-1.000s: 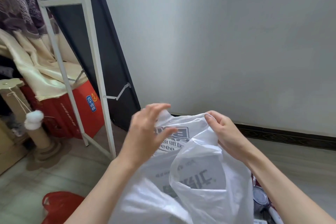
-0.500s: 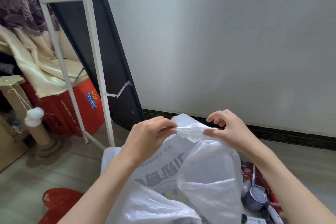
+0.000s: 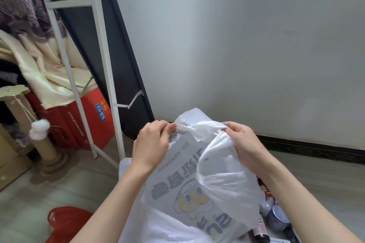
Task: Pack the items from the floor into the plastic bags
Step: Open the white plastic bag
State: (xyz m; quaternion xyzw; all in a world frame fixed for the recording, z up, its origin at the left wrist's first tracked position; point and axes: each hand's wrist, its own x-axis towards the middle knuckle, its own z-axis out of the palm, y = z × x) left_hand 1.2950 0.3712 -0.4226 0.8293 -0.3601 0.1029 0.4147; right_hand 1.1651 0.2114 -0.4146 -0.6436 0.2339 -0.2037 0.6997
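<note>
A white plastic bag (image 3: 223, 179) with grey print and a yellow cartoon figure is held up in front of me. My left hand (image 3: 152, 144) pinches the bag's top edge between thumb and fingers. My right hand (image 3: 243, 142) grips the bag's bunched top a little to the right. The stretched strip of plastic runs between the two hands. Low at the right, partly hidden by the bag, lie several items on the floor: a round tin (image 3: 280, 220), a dark bottle (image 3: 259, 232) and a red packet (image 3: 266, 189).
A red plastic bag (image 3: 65, 223) lies on the floor at the lower left. A white metal frame (image 3: 104, 61) leans against a black panel by the wall. Behind it stand a red carton (image 3: 88, 122) and a cardboard scratching post (image 3: 42, 144) with a white pompom.
Both hands have come together at the bag's top and now pinch it, the left hand having closed from an open pose. The bag's printed face has turned toward me.
</note>
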